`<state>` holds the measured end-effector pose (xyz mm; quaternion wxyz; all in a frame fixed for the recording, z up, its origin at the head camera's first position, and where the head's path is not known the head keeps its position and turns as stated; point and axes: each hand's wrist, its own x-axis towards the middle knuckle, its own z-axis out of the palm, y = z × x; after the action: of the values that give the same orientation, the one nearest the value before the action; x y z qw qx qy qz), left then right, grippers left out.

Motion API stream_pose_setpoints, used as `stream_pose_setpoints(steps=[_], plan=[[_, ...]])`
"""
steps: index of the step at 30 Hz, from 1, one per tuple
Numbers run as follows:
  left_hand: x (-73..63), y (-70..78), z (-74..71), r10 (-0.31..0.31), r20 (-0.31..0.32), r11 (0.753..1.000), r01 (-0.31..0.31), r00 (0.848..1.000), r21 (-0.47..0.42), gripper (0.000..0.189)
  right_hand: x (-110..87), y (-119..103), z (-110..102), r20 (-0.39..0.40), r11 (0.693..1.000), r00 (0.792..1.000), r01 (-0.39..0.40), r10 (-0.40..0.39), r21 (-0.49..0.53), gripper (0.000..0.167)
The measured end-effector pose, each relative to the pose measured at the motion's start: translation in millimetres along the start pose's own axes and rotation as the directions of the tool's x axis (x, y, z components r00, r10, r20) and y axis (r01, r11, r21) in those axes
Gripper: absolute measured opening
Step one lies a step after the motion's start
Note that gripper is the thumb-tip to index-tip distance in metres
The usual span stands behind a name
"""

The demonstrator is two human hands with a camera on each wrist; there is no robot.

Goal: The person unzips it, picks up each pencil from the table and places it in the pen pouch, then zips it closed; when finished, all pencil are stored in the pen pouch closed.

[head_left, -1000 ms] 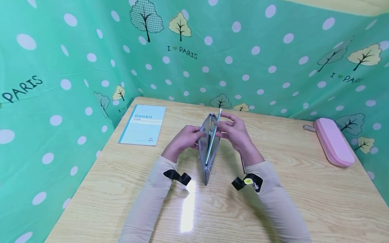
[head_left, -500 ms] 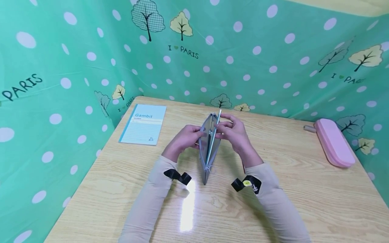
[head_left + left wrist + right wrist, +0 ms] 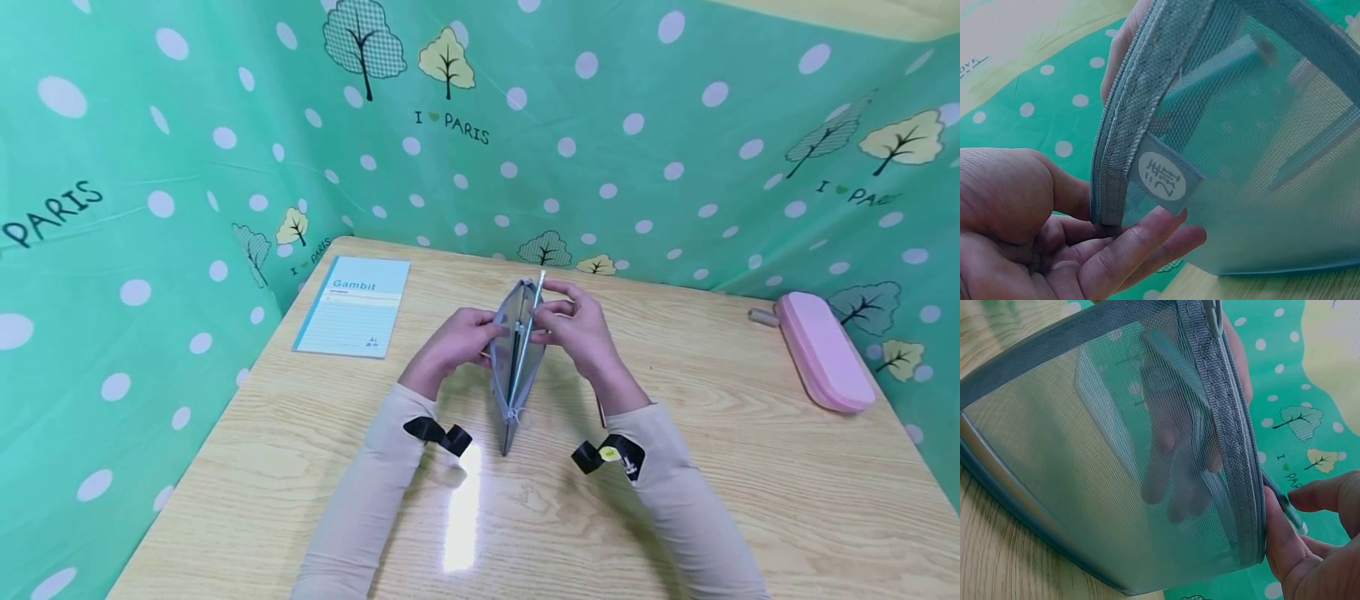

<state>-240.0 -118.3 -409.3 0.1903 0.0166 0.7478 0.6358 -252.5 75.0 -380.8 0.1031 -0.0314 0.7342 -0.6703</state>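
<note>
A grey mesh zipper pouch (image 3: 501, 371) stands on the table with its mouth spread wide. My left hand (image 3: 459, 340) holds its left rim, thumb at the zipper edge and fingers behind the mesh, beside a small round-printed label (image 3: 1161, 175). My right hand (image 3: 583, 329) is at the right rim, pinching a light blue pencil (image 3: 536, 312) between thumb and fingers. Most of this pencil slants down inside the pouch, its far end sticking out above the rim. Darker slim writing tools (image 3: 517, 340) lie within the pouch.
A light blue notebook (image 3: 352, 308) lies at the back left. At the right are a pink pencil case (image 3: 825, 350) and a small grey cylinder (image 3: 763, 317). A thin red stick (image 3: 602, 412) is mostly hidden by my right forearm.
My right hand and the pencil have shifted very slightly, and the right forearm covers more of the red stick. The left hand and pouch stay almost in place.
</note>
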Motion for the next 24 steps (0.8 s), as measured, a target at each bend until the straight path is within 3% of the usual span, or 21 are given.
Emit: stream_pose_setpoints(steps=[12,19,24], plan=[[1.2,-0.3,5.2,0.014,0.017,1.000,-0.014,1.000,-0.015,0.034,-3.9,3.1,-17.5,-0.032,1.000,0.999,0.015,-0.015,-0.006,0.046],[2.6,-0.7,6.2,0.020,0.026,1.000,-0.019,0.999,-0.021,0.035,-6.9,7.6,-46.1,-0.004,0.996,1.000,0.013,-0.013,-0.093,0.038],[1.9,-0.4,1.9,0.007,0.003,1.000,-0.007,1.000,-0.004,0.034,-3.2,13.6,-70.7,0.053,0.981,0.997,-0.036,0.047,-0.191,0.040]])
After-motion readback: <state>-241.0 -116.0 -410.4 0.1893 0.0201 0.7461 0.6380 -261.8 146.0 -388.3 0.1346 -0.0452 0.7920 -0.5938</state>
